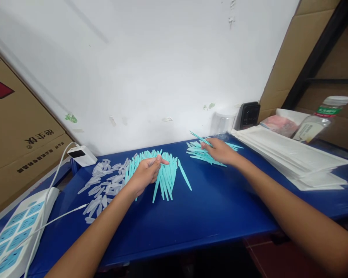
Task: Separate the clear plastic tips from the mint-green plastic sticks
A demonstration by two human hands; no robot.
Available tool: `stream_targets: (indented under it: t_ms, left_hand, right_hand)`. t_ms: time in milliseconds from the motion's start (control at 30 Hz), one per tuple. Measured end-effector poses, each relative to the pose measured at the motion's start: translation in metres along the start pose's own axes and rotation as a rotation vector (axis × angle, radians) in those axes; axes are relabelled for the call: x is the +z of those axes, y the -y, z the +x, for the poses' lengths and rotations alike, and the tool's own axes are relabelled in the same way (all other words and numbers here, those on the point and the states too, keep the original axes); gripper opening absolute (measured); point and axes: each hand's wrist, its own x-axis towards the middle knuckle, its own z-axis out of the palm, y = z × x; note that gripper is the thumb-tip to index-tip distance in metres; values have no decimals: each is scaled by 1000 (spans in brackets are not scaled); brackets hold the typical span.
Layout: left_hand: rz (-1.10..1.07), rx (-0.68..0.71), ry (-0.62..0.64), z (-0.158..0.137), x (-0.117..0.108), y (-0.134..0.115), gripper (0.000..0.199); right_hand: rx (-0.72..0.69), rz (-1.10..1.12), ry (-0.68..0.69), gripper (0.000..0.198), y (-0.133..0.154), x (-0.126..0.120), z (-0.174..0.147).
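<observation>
Behind everything, a white wall (174, 69) is marked by peeled patches, and a blue table (208, 216) is set against it. On the right, a stack of white flat packets (292, 154) is piled unevenly; if it were caught by the right arm (278, 197), its layers could be slid out of line. On the left, a white power strip (50, 202) is crossed by cable. In the middle, the large turquoise pile (169, 179) is bordered on its left by translucent pieces (97, 191); by a careless sweep of the left arm (104, 224), the two kinds could be mixed. A smaller turquoise pile (203, 156) is laid farther right, near the wall. Above it, by the right hand (220, 150), several thin turquoise sticks (201, 138) are pinched; with their ends uneven, one could be dropped if the pinch were loosened. The left hand (146, 172) is held over the large pile, fingers curled; whether anything is grasped cannot be told. One splayed stick (185, 176) at that pile's right edge could be knocked away.
</observation>
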Motion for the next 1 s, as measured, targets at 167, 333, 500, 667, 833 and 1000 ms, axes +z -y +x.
stream_targets:
  t_ms: [167,333,500,667,833,1000]
  left_hand:
    - [-95,-10,19,2,-2,1,57]
    - [-191,-45,37,0,-3,-3,50]
    - [-285,-99,85,2,-6,-1,39]
    - [-277,-90,104,0,-5,-4,30]
    - [-199,-37,120,-4,-2,-8,39]
    - [-144,-19,108,-2,-1,0,62]
  right_hand:
    - [87,-332,-81,33,-5,-2,0]
    - [161,-446,-177,39,-12,-10,5]
    - [113,-139,-128,40,-11,-6,7]
    - [-47,-16,-110,42,-2,2,2]
    - [-131,223,-35,50,10,-3,-5]
    - [-134,398,153,53,25,-8,-16]
